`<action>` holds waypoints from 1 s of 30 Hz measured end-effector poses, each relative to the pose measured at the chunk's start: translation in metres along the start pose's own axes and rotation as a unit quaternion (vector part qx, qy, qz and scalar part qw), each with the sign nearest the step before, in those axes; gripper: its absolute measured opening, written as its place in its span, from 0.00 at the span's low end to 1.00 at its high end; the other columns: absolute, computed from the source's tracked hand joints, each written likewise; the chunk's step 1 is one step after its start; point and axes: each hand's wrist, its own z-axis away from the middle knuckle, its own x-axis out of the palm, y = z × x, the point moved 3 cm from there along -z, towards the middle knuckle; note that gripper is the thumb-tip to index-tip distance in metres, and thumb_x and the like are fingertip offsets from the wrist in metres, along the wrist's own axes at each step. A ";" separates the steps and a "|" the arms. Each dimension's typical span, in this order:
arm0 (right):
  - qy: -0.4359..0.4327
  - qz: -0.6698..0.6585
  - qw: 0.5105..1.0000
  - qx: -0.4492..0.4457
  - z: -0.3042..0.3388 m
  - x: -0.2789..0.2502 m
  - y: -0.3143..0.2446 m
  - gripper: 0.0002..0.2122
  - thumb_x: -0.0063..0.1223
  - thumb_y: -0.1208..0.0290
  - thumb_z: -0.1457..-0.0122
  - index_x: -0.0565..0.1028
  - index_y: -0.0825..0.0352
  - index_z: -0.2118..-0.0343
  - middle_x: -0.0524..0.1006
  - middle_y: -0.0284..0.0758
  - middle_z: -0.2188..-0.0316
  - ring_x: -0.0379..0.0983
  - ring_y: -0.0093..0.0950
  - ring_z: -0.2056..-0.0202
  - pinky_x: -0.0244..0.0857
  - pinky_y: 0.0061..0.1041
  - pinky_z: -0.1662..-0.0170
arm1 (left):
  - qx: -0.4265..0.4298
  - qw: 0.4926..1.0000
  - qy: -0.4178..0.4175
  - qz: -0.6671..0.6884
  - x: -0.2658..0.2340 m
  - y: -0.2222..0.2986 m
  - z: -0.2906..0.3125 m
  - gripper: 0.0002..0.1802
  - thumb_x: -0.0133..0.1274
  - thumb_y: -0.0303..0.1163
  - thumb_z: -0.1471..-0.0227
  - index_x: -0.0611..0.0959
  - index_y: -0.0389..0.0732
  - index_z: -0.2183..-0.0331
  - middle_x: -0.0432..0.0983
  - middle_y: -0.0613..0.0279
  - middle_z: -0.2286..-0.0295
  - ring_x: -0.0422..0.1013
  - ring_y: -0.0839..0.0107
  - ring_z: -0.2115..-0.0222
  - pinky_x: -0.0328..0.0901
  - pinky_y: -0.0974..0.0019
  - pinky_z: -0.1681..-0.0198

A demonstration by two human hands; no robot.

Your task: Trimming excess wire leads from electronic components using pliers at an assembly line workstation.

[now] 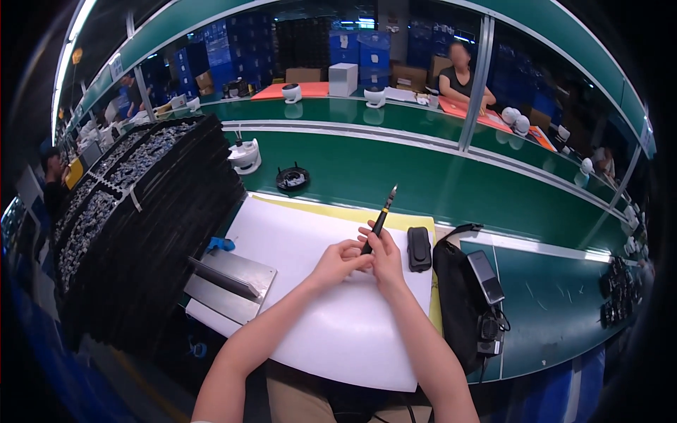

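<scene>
Both of my hands meet above the white sheet (331,310) in the middle of the bench. In my right hand (385,259) is a slim hand tool (378,227) with a black handle, a yellow band and a pointed metal tip; its exact kind does not show. The tip points up and away from me. My left hand (340,264) is closed, fingers curled against the right one near the handle's lower end. Whatever lies between its fingertips is hidden. Just right of my right hand a black oblong case-like object (419,249) rests on the sheet.
A tall stack of black trays (155,211) full of small parts stands at left, beside a metal plate fixture (233,287). A black round part (293,178) and a white device (244,156) sit beyond. A black pouch (457,303) and a grey handheld device (485,276) lie right.
</scene>
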 end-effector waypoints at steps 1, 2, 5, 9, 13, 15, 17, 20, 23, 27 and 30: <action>0.006 -0.001 1.000 0.005 0.002 0.002 -0.003 0.20 0.46 0.66 0.41 0.61 0.68 0.47 0.70 0.38 0.54 0.68 0.25 0.56 0.65 0.21 0.57 | 0.001 0.999 -0.003 0.033 0.000 -0.008 -0.003 0.19 0.54 0.29 0.50 0.71 0.30 0.58 0.78 0.57 0.71 0.75 0.73 0.69 0.64 0.76 0.69; 0.017 -0.001 1.000 0.012 0.005 0.001 -0.005 0.19 0.47 0.68 0.41 0.62 0.68 0.48 0.71 0.38 0.55 0.69 0.23 0.57 0.64 0.19 0.57 | 0.001 0.998 -0.011 0.068 0.002 -0.010 -0.003 0.18 0.54 0.28 0.50 0.70 0.30 0.58 0.77 0.56 0.71 0.75 0.71 0.68 0.65 0.76 0.67; 0.015 0.000 0.999 0.029 0.004 -0.002 -0.003 0.20 0.48 0.68 0.41 0.62 0.68 0.48 0.72 0.38 0.56 0.69 0.23 0.57 0.64 0.19 0.58 | -0.011 0.999 -0.012 0.051 0.002 -0.007 -0.002 0.18 0.53 0.26 0.50 0.70 0.29 0.58 0.77 0.54 0.70 0.75 0.70 0.68 0.67 0.74 0.64; 0.008 0.013 0.999 0.033 0.005 0.001 -0.005 0.19 0.48 0.68 0.41 0.63 0.68 0.48 0.73 0.37 0.58 0.70 0.23 0.58 0.65 0.19 0.58 | -0.004 0.998 -0.001 0.068 0.002 -0.004 0.000 0.18 0.56 0.28 0.52 0.73 0.30 0.59 0.78 0.57 0.73 0.75 0.74 0.71 0.69 0.74 0.67; 0.018 0.030 0.999 -0.003 0.006 -0.004 -0.002 0.19 0.47 0.66 0.41 0.65 0.68 0.50 0.73 0.37 0.59 0.70 0.23 0.60 0.65 0.20 0.58 | -0.003 0.998 -0.006 0.061 0.005 -0.007 -0.002 0.20 0.56 0.27 0.53 0.72 0.28 0.58 0.78 0.57 0.72 0.75 0.73 0.70 0.69 0.72 0.67; 0.022 0.013 1.000 0.003 0.006 -0.001 -0.003 0.17 0.49 0.72 0.42 0.65 0.70 0.51 0.74 0.38 0.60 0.70 0.22 0.59 0.65 0.19 0.57 | -0.013 0.997 -0.025 0.070 0.005 -0.004 0.002 0.22 0.56 0.28 0.53 0.72 0.28 0.56 0.78 0.56 0.72 0.75 0.73 0.70 0.68 0.74 0.70; 0.013 0.008 1.000 -0.016 0.004 0.001 0.001 0.17 0.50 0.72 0.43 0.65 0.70 0.51 0.74 0.37 0.60 0.70 0.22 0.59 0.64 0.20 0.57 | -0.023 0.999 0.003 0.039 -0.002 -0.008 0.004 0.23 0.57 0.29 0.53 0.72 0.29 0.55 0.78 0.56 0.70 0.75 0.73 0.70 0.66 0.75 0.73; 0.011 0.049 0.998 -0.029 0.006 0.001 -0.002 0.17 0.49 0.71 0.43 0.65 0.69 0.51 0.73 0.37 0.60 0.69 0.22 0.58 0.64 0.20 0.56 | -0.027 0.999 -0.008 0.014 -0.002 -0.002 0.006 0.24 0.57 0.29 0.54 0.72 0.30 0.55 0.78 0.57 0.70 0.75 0.73 0.70 0.63 0.77 0.74; 0.014 0.047 0.998 -0.030 0.009 -0.003 -0.003 0.17 0.49 0.71 0.43 0.65 0.68 0.51 0.73 0.36 0.60 0.69 0.23 0.58 0.63 0.21 0.56 | -0.018 1.000 -0.021 -0.005 0.001 -0.001 0.004 0.23 0.58 0.28 0.55 0.74 0.30 0.57 0.78 0.58 0.69 0.74 0.76 0.69 0.63 0.77 0.73; 0.011 0.053 0.997 -0.052 0.011 -0.001 -0.008 0.17 0.50 0.71 0.44 0.66 0.68 0.51 0.73 0.35 0.60 0.69 0.22 0.59 0.64 0.20 0.57 | -0.017 1.000 -0.013 -0.011 -0.002 -0.003 0.002 0.21 0.58 0.28 0.56 0.76 0.30 0.58 0.78 0.59 0.69 0.73 0.79 0.69 0.63 0.77 0.71; 0.018 0.063 0.997 -0.051 0.008 -0.004 -0.006 0.19 0.54 0.70 0.46 0.66 0.70 0.52 0.74 0.35 0.62 0.70 0.21 0.61 0.64 0.20 0.56 | 0.004 1.000 -0.022 -0.018 -0.003 -0.006 -0.001 0.20 0.58 0.26 0.56 0.77 0.30 0.59 0.78 0.60 0.68 0.71 0.80 0.69 0.63 0.77 0.70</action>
